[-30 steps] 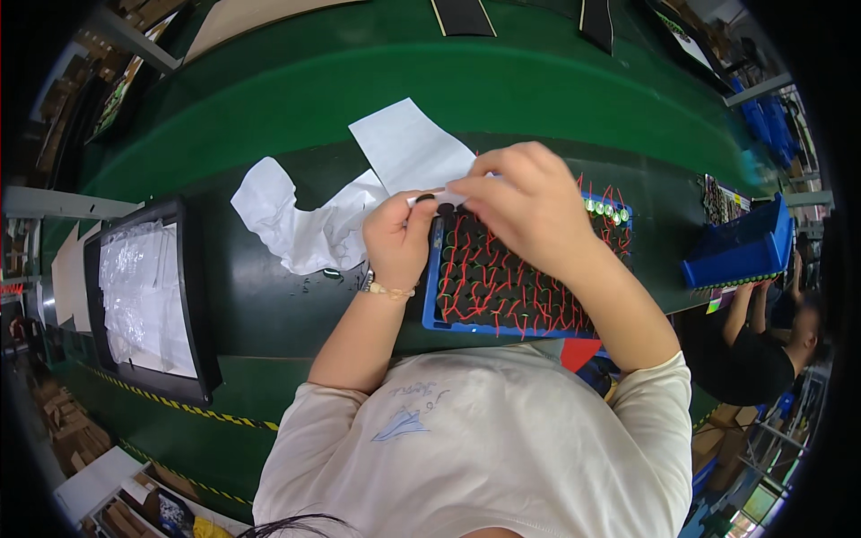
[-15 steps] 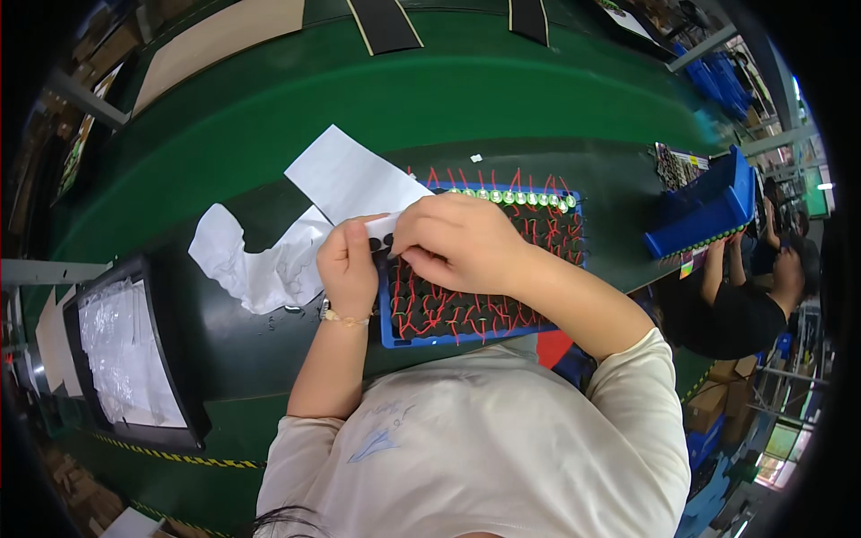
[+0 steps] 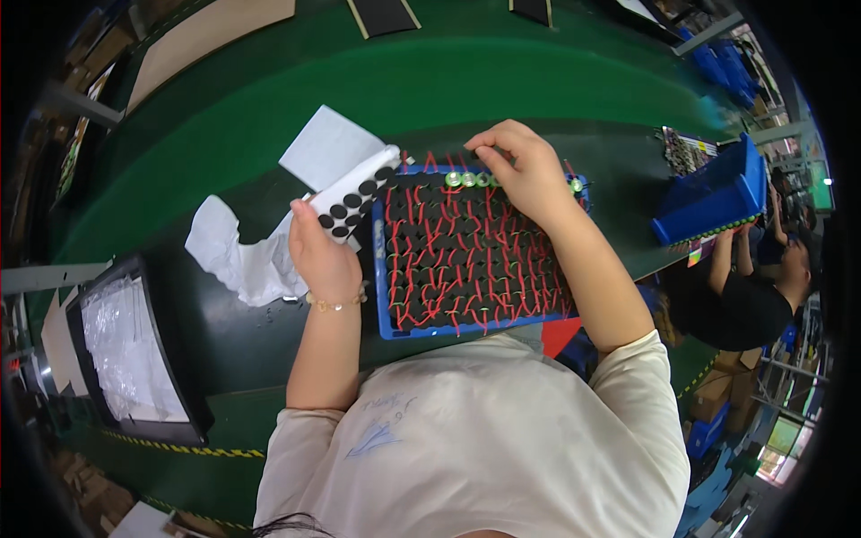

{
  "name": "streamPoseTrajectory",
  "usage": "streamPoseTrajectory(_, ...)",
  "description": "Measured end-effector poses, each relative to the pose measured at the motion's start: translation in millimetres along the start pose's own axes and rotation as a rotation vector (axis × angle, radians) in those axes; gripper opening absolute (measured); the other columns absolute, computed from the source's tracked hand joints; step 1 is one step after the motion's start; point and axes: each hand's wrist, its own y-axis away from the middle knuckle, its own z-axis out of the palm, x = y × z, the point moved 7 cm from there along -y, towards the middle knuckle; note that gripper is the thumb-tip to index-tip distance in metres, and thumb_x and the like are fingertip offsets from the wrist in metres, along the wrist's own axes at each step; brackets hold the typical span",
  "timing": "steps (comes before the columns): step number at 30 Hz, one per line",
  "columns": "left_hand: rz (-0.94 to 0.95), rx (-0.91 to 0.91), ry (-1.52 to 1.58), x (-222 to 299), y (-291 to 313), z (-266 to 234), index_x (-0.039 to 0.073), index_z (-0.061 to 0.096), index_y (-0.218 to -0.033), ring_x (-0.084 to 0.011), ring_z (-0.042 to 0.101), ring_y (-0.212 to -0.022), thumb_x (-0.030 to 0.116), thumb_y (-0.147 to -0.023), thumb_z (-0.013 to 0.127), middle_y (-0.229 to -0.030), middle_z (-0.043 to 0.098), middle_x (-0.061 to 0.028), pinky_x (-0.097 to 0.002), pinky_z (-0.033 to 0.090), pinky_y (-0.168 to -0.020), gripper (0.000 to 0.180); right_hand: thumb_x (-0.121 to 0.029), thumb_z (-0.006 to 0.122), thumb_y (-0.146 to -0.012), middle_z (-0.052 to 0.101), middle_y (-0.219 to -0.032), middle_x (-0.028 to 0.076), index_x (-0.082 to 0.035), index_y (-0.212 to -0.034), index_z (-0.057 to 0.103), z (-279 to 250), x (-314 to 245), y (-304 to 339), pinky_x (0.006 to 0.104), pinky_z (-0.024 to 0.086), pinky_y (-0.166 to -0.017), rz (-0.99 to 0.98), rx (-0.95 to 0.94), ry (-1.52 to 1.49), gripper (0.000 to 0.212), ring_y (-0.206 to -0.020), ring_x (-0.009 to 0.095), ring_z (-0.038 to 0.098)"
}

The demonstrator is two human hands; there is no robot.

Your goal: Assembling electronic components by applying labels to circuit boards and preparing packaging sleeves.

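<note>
My left hand (image 3: 325,260) grips a white backing sheet (image 3: 366,170) that bears several black round stickers in rows. Close to it stands a blue tray (image 3: 384,296), packed with upright cylindrical parts whose tops are mostly black, with thin red wires (image 3: 448,242) sticking up. Along the far row some tops (image 3: 468,179) are bare, silvery with green rims. Over that row hovers my right hand (image 3: 525,170), thumb and forefinger pinched on a small black round sticker (image 3: 476,154), partly hidden by the fingers.
Crumpled white paper (image 3: 247,264) and a flat white sheet (image 3: 327,148) lie left of the tray. Farther left is a black tray (image 3: 161,350) with clear plastic. A blue bin (image 3: 713,202) stands at the right, near another person (image 3: 740,305). A green conveyor belt (image 3: 430,85) runs behind.
My right hand has left the sticker sheet and moved right and away from me, over the tray's far row. My left hand has drawn slightly left, and the sheet now shows more of its stickers.
</note>
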Motion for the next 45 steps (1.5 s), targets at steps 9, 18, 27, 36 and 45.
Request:
streamPoseTrajectory(9,-0.031,0.007,0.045,5,-3,-2,-0.004,0.058,-0.106,-0.0195,0.067,-0.091,0.039,-0.103,0.044,-0.103,0.068,-0.0132,-0.0304,0.054,-0.081,0.046,-0.009,0.065,-0.089,0.061,-0.083,0.005,-0.006,-0.099,0.072,24,-1,2,0.0279,0.046,-0.066,0.025,-0.147,-0.04,0.012,-0.071,0.015,0.055)
streamPoseTrajectory(18,-0.041,0.013,0.057,2,-5,-4,-0.007,0.056,-0.111,-0.023,0.066,-0.098,0.039,-0.103,0.043,-0.11,0.066,-0.0165,-0.0336,0.053,-0.087,0.048,-0.009,0.067,-0.088,0.059,-0.076,0.006,-0.006,-0.097,0.073,28,-4,4,0.0282,0.044,-0.06,-0.037,-0.166,-0.023,0.011,-0.065,0.015,0.053)
streamPoseTrajectory(27,-0.043,0.003,0.043,2,-4,-2,-0.008,0.055,-0.111,-0.0232,0.066,-0.099,0.038,-0.104,0.043,-0.111,0.066,-0.0169,-0.0346,0.053,-0.088,0.048,-0.011,0.067,-0.088,0.062,-0.077,0.006,-0.008,-0.095,0.073,27,-10,6,0.0292,0.045,-0.061,-0.179,-0.123,0.032,0.01,-0.068,0.017,0.057)
streamPoseTrajectory(36,-0.052,-0.003,0.067,0,-3,-3,-0.006,0.056,-0.108,-0.0219,0.067,-0.095,0.038,-0.103,0.044,-0.107,0.067,-0.0153,-0.0336,0.053,-0.085,0.046,-0.013,0.068,-0.086,0.063,-0.077,0.007,-0.009,-0.094,0.074,29,-7,6,0.0333,0.048,-0.066,-0.113,-0.139,0.034,0.01,-0.072,0.022,0.059)
streamPoseTrajectory(45,-0.003,-0.027,-0.002,3,-2,-2,-0.005,0.061,-0.104,-0.0155,0.065,-0.09,0.036,-0.105,0.042,-0.1,0.068,-0.0116,-0.0294,0.051,-0.08,0.045,-0.011,0.071,-0.082,0.064,-0.085,0.008,-0.011,-0.098,0.073,31,-20,6,0.0367,0.051,-0.074,-0.24,-0.097,0.187,0.017,-0.084,0.026,0.062)
